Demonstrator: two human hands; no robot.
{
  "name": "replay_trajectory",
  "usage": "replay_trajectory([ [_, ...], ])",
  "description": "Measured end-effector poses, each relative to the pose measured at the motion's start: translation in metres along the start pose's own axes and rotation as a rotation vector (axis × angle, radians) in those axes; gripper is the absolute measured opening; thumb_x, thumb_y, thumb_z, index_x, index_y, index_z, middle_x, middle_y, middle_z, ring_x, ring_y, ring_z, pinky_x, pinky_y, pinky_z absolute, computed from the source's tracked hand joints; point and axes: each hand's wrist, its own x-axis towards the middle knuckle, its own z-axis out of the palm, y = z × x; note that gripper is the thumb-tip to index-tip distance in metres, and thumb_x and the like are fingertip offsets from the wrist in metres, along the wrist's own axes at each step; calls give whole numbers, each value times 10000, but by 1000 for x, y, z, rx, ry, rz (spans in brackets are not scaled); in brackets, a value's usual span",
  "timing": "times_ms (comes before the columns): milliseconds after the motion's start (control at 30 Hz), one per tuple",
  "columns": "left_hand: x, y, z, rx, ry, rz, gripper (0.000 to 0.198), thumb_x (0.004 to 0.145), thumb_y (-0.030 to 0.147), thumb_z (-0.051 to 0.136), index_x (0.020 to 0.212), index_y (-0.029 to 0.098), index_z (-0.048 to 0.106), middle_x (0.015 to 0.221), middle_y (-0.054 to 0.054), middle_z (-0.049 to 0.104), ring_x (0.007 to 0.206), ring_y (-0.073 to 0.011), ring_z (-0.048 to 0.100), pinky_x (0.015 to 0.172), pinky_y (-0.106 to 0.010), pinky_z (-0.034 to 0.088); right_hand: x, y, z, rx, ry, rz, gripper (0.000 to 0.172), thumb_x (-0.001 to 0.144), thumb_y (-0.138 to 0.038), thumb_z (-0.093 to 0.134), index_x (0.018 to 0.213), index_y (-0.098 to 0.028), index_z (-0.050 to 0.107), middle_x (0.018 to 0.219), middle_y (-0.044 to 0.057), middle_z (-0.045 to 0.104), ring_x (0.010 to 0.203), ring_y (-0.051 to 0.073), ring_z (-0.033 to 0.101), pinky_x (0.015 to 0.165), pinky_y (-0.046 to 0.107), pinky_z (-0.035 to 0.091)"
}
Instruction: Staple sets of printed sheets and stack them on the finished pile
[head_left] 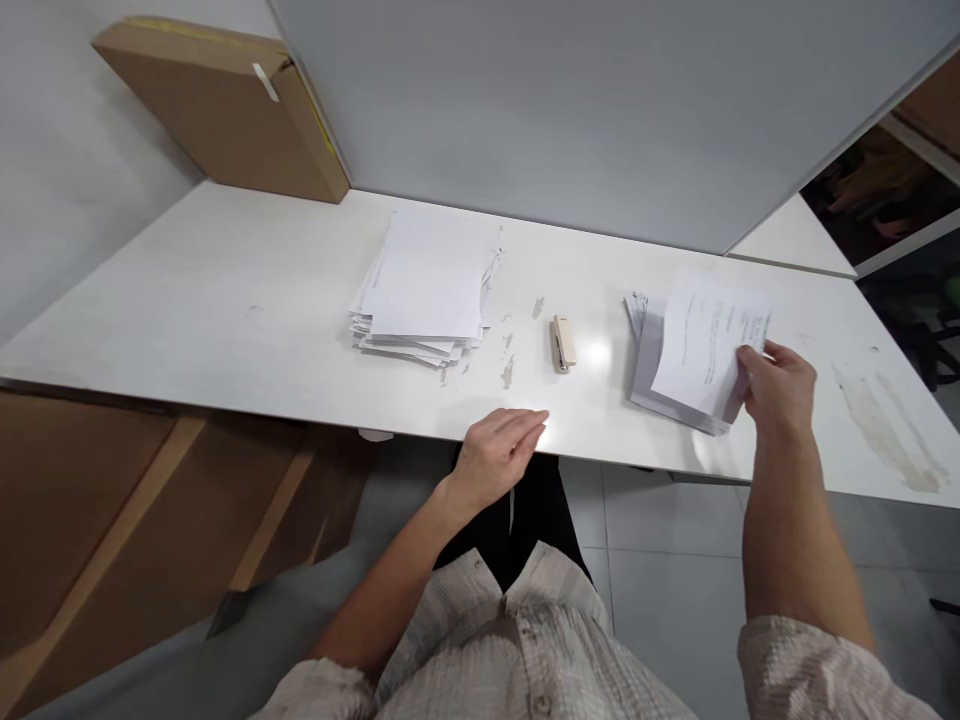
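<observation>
Looks partway to me, right hand (781, 388) has a printed sheet (697, 345) pinched by its edge over the smaller paper pile (646, 378), so that one isn't done yet; left hand (496, 455) loose and empty by the white table (187, 310) edge, stapler (565, 343) unheld, bigger paper stack (427, 280) left of it

White table (187, 290), grey partition (600, 120), pale wall (60, 150), grey tiled floor (667, 580)

Matt paper sheets (697, 345), glossy tabletop (285, 330)
</observation>
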Motion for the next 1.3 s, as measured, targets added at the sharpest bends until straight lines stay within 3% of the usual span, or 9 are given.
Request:
replay_trajectory([
  [233, 2, -44, -50, 339, 84, -147, 217, 881, 241, 505, 1032, 205, 658, 927, -61, 715, 852, -178, 648, 803, -335, 523, 21, 19, 24, -504, -10, -113, 409, 637, -246, 659, 1030, -139, 619, 1044, 180, 597, 1047, 347, 513, 932, 531, 315],
  [367, 29, -86, -82, 644, 86, -164, 342, 828, 368, 586, 1124, 198, 612, 1182, -121, 620, 1155, -296, 515, 982, -469, 398, 4, 15, 28, -671, 45, -263, 484, 714, -243, 620, 1185, -140, 579, 1273, 252, 439, 1182, 413, 371, 937, 546, 293],
  [500, 52, -112, -101, 716, -147, -135, 410, 844, 358, 559, 1210, 171, 549, 1268, -148, 554, 1221, -304, 457, 1017, -463, 363, -35, 0, 36, -590, 60, -589, 449, 842, -372, 504, 1264, -218, 524, 1277, 192, 433, 1161, 376, 406, 917, 521, 362],
  [600, 58, -116, -107, 716, -248, -94, 301, 894, 286, 470, 1134, 163, 604, 1178, -129, 616, 1116, -258, 538, 952, -399, 433, -79, -15, 51, -404, -77, -656, 407, 860, -382, 491, 1209, -181, 550, 1202, 164, 478, 992, 285, 540, 791, 476, 485],
  [800, 59, -115, -105, 683, -108, -139, 232, 887, 237, 460, 909, 201, 687, 968, -56, 711, 938, -225, 605, 828, -368, 489, -170, -27, 92, -162, -475, -650, 316, 881, -358, 457, 1115, -192, 588, 1114, 124, 543, 767, 175, 589, 638, 359, 549],
  [967, 43, -89, -90, 625, 44, -123, 203, 879, 254, 493, 822, 205, 682, 854, -31, 722, 843, -202, 619, 864, -383, 467, -210, -31, 117, 91, -756, -282, 402, 852, -502, 479, 1097, -201, 584, 1001, 92, 631, 711, 169, 620, 703, 346, 533],
  [1100, 4, -40, -75, 523, -87, 76, 151, 853, 217, 538, 910, 221, 677, 946, -40, 714, 998, -230, 593, 896, -418, 450, -209, -35, 123, 485, -1039, 263, 586, 836, -636, 387, 1142, -165, 555, 1017, 130, 665, 771, 220, 664, 677, 363, 545],
  [1200, -13, -21, -72, 347, -259, 243, 149, 812, 318, 618, 928, 241, 670, 942, -30, 711, 1031, -233, 585, 914, -417, 440, -201, -30, 116, 474, -1005, 391, 479, 784, -549, 557, 1072, -169, 607, 989, 112, 690, 836, 248, 663, 675, 341, 542],
  [1300, 3, -37, -79, 292, -153, 156, 190, 836, 369, 581, 904, 213, 666, 872, -34, 713, 964, -208, 609, 886, -375, 465, -197, -24, 105, 332, -985, 391, 394, 751, -449, 634, 1015, -156, 642, 949, 99, 705, 811, 258, 666, 681, 341, 536],
])
